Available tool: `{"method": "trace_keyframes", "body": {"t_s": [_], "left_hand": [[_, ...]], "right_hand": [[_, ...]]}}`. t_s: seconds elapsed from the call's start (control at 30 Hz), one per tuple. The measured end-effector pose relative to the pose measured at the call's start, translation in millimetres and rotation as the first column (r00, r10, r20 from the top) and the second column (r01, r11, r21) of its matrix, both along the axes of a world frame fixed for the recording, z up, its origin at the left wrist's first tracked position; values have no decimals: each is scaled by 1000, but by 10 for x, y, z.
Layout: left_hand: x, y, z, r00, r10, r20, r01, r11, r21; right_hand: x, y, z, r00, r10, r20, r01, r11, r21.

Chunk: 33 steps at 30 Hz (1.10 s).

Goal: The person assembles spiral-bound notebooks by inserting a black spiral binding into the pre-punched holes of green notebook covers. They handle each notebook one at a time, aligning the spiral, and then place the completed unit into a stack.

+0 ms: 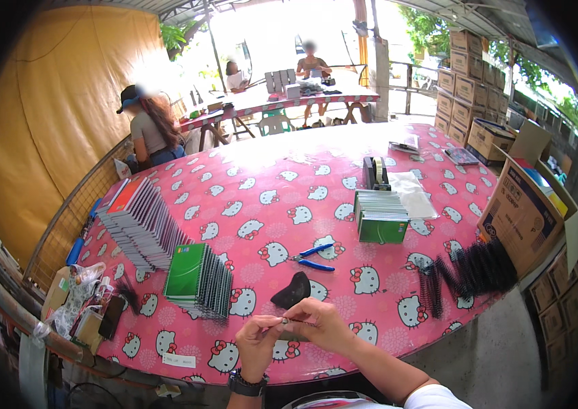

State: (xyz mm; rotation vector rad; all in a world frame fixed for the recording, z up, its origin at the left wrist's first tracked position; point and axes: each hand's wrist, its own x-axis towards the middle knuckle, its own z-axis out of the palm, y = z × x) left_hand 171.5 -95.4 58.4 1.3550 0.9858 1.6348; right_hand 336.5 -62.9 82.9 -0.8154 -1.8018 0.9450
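My left hand (256, 341) and my right hand (321, 328) meet above the table's near edge, fingertips pinched together. Between them is something small and dark that I cannot make out. Just beyond the fingers lies a curved black object (291, 291), its kind unclear. Farther off rest blue-handled pliers (316, 264), jaws toward the left. To the left stands a stack of green spiral-bound notebooks (197, 281), with a taller stack of orange and purple notebooks (140, 228) behind it. Black spiral binding coils (469, 273) lie in a heap at the right.
A pink patterned cloth covers the table (255, 204). Another green-covered notebook stack (381, 221) sits near a tape dispenser (375, 174) and white sheets (411, 194). An open cardboard box (524, 211) stands right. Clutter in plastic (84, 290) lies left. Several people are beyond.
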Motion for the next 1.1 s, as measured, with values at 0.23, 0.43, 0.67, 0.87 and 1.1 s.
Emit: {"method": "trace_keyframes", "body": {"t_s": [0.23, 0.43, 0.67, 0.87, 1.1], "left_hand": [[-34, -46, 20, 994, 8, -109, -7, 1000, 13], [-58, -65, 17, 985, 28, -172, -21, 999, 43], [-4, -98, 104, 998, 33, -59, -31, 999, 34], [-44, -92, 63, 991, 53, -122, -45, 997, 70], [-21, -119, 75, 995, 30, -96, -26, 999, 43]], "right_hand": [[15, -43, 23, 991, 60, -118, -85, 970, -227], [10, -51, 37, 994, 79, -79, -85, 994, -75], [-77, -119, -23, 992, -55, -115, 67, 992, 106], [-97, -135, 47, 998, -34, -50, 42, 986, 161], [-96, -116, 76, 999, -34, -2, 34, 975, 220]]}}
